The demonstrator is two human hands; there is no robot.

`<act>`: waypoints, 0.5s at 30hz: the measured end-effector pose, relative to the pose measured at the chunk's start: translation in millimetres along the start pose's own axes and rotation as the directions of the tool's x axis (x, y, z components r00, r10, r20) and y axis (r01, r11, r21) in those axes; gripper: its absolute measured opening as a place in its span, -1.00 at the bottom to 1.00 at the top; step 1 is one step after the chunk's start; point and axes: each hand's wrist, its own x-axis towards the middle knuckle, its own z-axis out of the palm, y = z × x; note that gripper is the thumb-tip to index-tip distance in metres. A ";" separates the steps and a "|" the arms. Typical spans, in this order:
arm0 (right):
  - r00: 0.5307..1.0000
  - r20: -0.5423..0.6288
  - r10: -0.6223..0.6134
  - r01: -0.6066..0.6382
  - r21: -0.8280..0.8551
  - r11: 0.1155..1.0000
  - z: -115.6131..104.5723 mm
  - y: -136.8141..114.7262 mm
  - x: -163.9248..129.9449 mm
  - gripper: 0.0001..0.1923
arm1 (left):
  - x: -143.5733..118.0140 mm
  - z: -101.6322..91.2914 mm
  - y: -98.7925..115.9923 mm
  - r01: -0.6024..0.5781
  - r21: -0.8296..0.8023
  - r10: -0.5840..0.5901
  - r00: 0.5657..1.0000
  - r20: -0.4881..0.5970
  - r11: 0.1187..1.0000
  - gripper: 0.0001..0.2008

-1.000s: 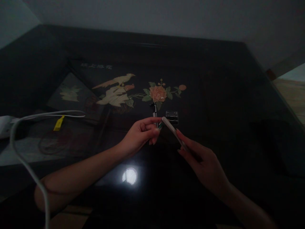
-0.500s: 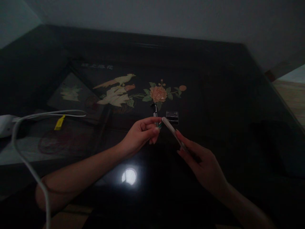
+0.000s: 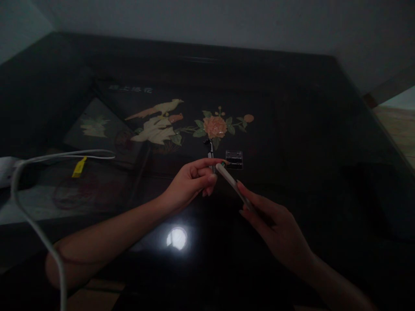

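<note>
A slim white stick (image 3: pixel 231 183) is being gripped at its lower end by the closed right hand (image 3: pixel 275 222). Its upper tip is being pinched, with a small green piece (image 3: pixel 223 164), by the left hand (image 3: pixel 191 183), above the dark glossy table (image 3: pixel 308 129), just before a small clear case (image 3: pixel 234 158).

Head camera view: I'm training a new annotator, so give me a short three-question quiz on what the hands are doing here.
1. True or false: the right hand holds a pale slim stick.
2. Which lies on the dark table just beyond the hands? A) a small clear case B) a cup C) a book
3. What does the left hand pinch at its fingertips?

Key
1. True; the stick's far end meets the left fingertips.
2. A, near the painted flower.
3. A tiny item with a green tip; too dim to identify further.
</note>
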 end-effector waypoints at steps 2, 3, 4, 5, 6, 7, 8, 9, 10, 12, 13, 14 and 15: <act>1.000 -0.011 0.006 -0.007 -0.018 1.000 -1.1 2.0 0.6 -0.49 | -0.8 0.1 0.1 0.006 0.015 -0.006 1.000 -0.004 1.000 -0.46; 1.000 -0.017 0.006 -0.006 -0.026 1.000 -1.7 3.0 0.9 -0.49 | -1.1 0.1 0.1 0.007 0.025 -0.007 1.000 -0.006 1.000 -0.46; 1.000 -0.024 0.005 -0.006 -0.034 0.999 -2.4 4.1 1.3 -0.49 | -1.4 0.0 0.1 0.006 0.032 -0.005 1.000 -0.005 0.999 -0.46; 1.000 -0.031 0.003 -0.004 -0.040 0.999 -3.0 5.1 1.7 -0.49 | -1.5 -0.2 0.0 0.003 0.037 -0.003 1.000 -0.003 0.999 -0.45; 0.999 -0.037 0.003 -0.004 -0.047 0.999 -3.6 6.1 2.1 -0.49 | -1.6 -0.4 -0.2 -0.002 0.039 0.002 1.000 0.000 0.999 -0.45; 0.999 -0.042 0.005 -0.007 -0.055 0.998 -4.1 7.1 2.5 -0.49 | -1.7 -0.7 -0.5 -0.009 0.036 0.009 1.000 0.004 0.999 -0.45; 0.999 -0.045 0.007 -0.010 -0.064 0.998 -4.5 8.0 2.8 -0.49 | -1.7 -1.0 -0.8 -0.014 0.030 0.014 1.000 0.009 0.999 -0.45; 0.999 -0.047 0.011 -0.014 -0.072 0.997 -4.8 8.7 3.1 -0.49 | -1.6 -1.2 -1.2 -0.019 0.023 0.018 1.000 0.010 1.000 -0.45; 0.999 -0.051 0.012 -0.016 -0.078 0.997 -4.9 9.2 3.3 -0.49 | -1.6 -1.4 -1.4 -0.021 0.019 0.021 1.000 0.011 1.000 -0.45; 0.998 -0.054 0.013 -0.018 -0.084 0.996 -4.8 9.4 3.5 -0.49 | -1.5 -1.3 -1.4 -0.022 0.014 0.022 1.000 0.007 1.000 -0.45; 0.999 -0.052 0.012 -0.017 -0.084 0.996 -4.7 9.2 3.4 -0.49 | -1.4 -1.0 -1.1 -0.020 0.016 0.020 1.000 0.005 1.000 -0.44; 0.999 -0.049 0.011 -0.015 -0.083 0.996 -4.5 8.7 3.2 -0.49 | -1.4 -0.7 -0.6 -0.015 0.019 0.015 1.000 0.002 1.000 -0.42; 0.999 -0.045 0.009 -0.012 -0.081 0.997 -4.2 8.1 2.9 -0.50 | -1.3 -0.3 -0.1 -0.011 0.023 0.011 1.000 0.000 1.000 -0.41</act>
